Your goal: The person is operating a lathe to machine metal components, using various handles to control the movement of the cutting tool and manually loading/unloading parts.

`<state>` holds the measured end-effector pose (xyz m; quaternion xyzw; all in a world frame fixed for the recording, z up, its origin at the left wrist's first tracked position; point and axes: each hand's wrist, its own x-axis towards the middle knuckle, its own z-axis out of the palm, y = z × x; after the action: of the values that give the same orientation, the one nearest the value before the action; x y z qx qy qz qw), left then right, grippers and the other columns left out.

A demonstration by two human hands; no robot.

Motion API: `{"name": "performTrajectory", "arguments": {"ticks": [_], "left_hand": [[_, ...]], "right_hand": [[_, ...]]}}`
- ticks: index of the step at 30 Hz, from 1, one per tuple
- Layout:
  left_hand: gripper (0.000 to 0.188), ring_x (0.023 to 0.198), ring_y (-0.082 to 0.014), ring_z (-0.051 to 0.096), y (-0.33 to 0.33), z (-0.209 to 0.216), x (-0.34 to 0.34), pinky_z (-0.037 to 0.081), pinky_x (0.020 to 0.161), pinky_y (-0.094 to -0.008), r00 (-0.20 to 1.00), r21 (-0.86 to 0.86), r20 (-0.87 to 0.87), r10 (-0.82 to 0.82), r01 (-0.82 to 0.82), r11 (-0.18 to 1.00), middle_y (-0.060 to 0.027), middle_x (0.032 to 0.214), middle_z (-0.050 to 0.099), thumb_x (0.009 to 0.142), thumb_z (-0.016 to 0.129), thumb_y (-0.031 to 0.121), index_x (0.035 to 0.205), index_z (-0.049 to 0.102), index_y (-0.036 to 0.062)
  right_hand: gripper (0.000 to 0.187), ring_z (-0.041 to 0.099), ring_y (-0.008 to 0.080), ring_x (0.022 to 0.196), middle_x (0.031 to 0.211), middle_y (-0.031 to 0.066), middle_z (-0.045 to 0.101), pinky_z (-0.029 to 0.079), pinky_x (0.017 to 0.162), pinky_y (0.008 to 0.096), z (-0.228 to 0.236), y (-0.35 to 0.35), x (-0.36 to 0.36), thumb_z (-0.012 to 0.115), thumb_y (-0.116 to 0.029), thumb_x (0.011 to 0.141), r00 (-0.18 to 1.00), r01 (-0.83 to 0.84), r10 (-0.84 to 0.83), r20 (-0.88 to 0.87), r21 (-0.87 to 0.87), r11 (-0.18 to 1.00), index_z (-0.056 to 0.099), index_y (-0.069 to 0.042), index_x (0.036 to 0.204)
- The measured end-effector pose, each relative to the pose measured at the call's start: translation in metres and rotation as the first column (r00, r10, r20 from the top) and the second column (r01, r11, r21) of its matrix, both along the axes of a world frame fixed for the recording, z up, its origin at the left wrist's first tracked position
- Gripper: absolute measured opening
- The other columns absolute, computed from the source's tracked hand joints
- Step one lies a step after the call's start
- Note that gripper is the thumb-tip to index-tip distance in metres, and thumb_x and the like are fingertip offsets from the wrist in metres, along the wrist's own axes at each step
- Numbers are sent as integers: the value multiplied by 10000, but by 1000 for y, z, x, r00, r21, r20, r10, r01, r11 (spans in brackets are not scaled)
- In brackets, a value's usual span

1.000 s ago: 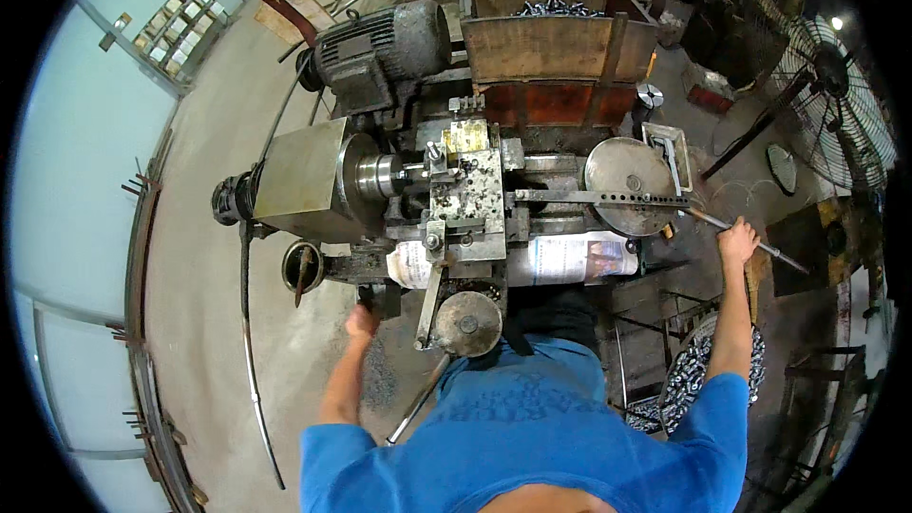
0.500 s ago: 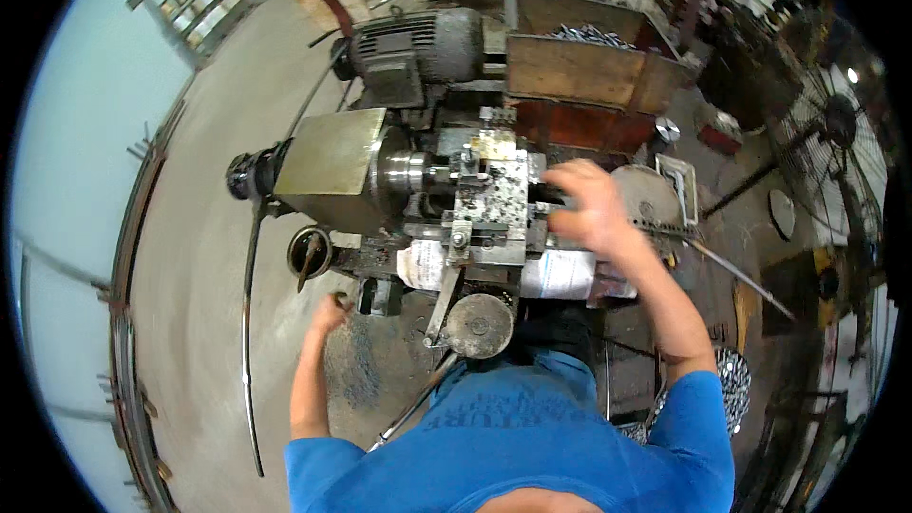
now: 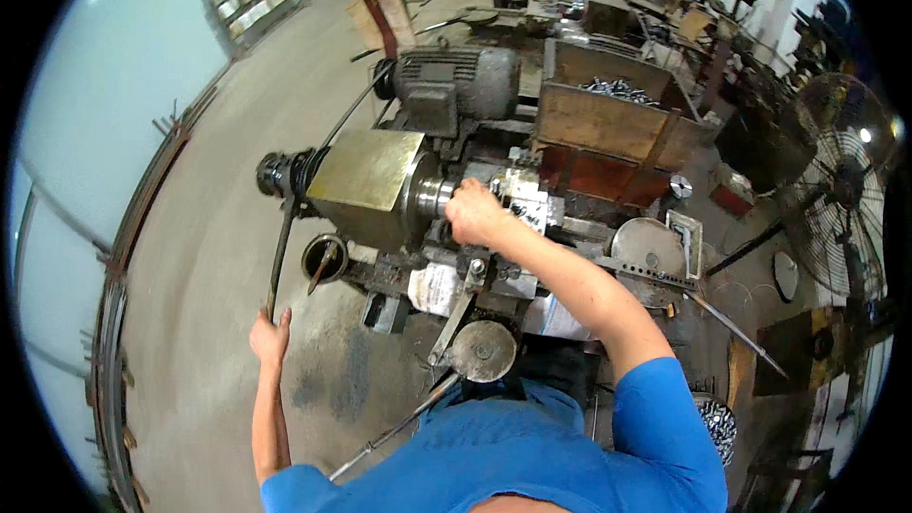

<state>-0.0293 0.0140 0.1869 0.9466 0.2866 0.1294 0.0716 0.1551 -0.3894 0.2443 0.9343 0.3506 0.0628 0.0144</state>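
Note:
My left hand is closed round the long metal lever that hangs from the left end of the lathe headstock. My right hand reaches across to the front of the spindle chuck. Its fingers are bent together there, and the back of the hand hides what they hold. Just right of those fingers is the metal tool slide, scattered with dark chips and partly covered by my forearm. A round grey handwheel disc sits in front of the machine.
An electric motor stands behind the headstock. A wooden bin of small metal parts is at the back right. Nearer are a pot with a stick in it and a round metal plate. A large fan stands far right.
My right hand has moved left from beyond the tool slide to the chuck. My left hand has moved left and taken hold of the lever. The whole view has shifted slightly.

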Motion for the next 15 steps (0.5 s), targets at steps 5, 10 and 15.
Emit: {"name": "performTrajectory", "arguments": {"ticks": [5,10,15], "left_hand": [[409,771,-393,602,-34,1,-9,463,681,-458,992,-17,126,-17,19,1000,-210,768,621,731,665,375,949,591,37],[249,479,-210,582,-10,14,15,472,427,-335,984,-540,-9,-178,145,829,-148,591,547,733,663,148,836,528,-35],[238,466,-181,565,22,-9,24,505,454,-304,959,-811,158,-237,263,523,-110,600,560,755,595,62,920,537,-98]], "right_hand": [[166,580,291,857,787,132,645,398,851,386,8,6,-4,606,-183,617,998,39,-43,-52,-77,996,678,-74,719],[185,567,325,907,814,172,642,315,984,431,12,-9,-7,571,-156,643,997,47,-52,-50,-86,995,683,-39,732],[285,540,279,857,742,123,608,385,863,351,77,-63,-10,599,-296,587,991,25,-21,136,-27,999,667,-31,666]]}}
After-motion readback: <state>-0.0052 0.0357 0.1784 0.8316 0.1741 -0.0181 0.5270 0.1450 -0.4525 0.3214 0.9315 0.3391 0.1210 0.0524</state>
